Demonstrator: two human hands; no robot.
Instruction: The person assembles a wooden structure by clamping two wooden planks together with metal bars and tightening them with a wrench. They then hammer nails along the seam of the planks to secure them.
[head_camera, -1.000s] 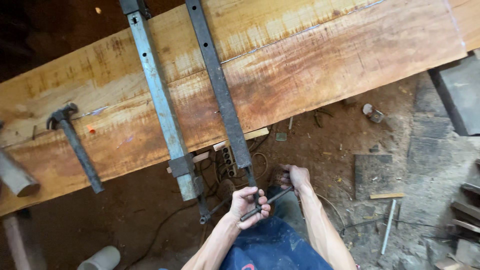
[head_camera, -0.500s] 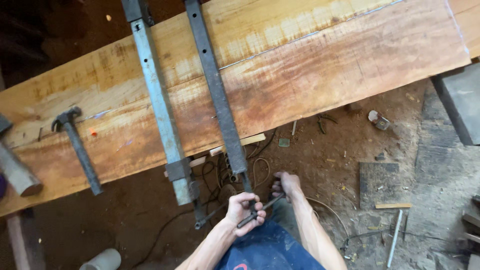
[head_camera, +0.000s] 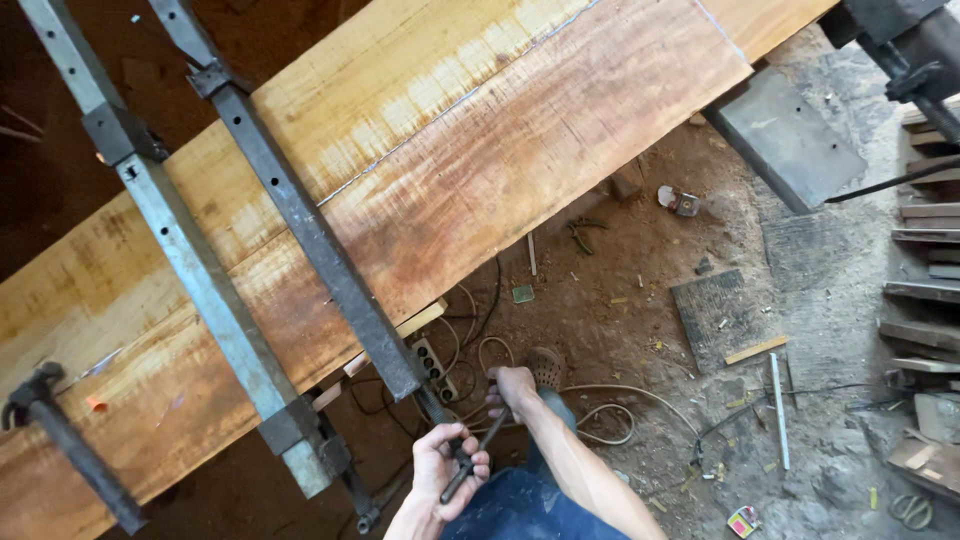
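Note:
Two wide wooden boards (head_camera: 470, 190) lie edge to edge, running from lower left to upper right. Two long metal bar clamps cross them: a darker one (head_camera: 310, 230) and a lighter grey one (head_camera: 190, 270). Below the boards' near edge, both my hands grip the dark clamp's screw handle (head_camera: 480, 450), a thin metal bar. My left hand (head_camera: 445, 475) is shut on its lower end. My right hand (head_camera: 512, 392) is closed around its upper end. My blue trousers (head_camera: 520, 510) show underneath.
A third clamp (head_camera: 70, 450) bites the boards at lower left. On the dirt floor lie a white power strip (head_camera: 432, 368) with cables (head_camera: 600, 410), pliers (head_camera: 585, 232), wood offcuts and a grey slab (head_camera: 785, 135). Stacked timber (head_camera: 925, 300) lines the right edge.
The view has swung closer and to the right. My hands have turned the clamp handle, the left hand now lower and the right hand higher on it.

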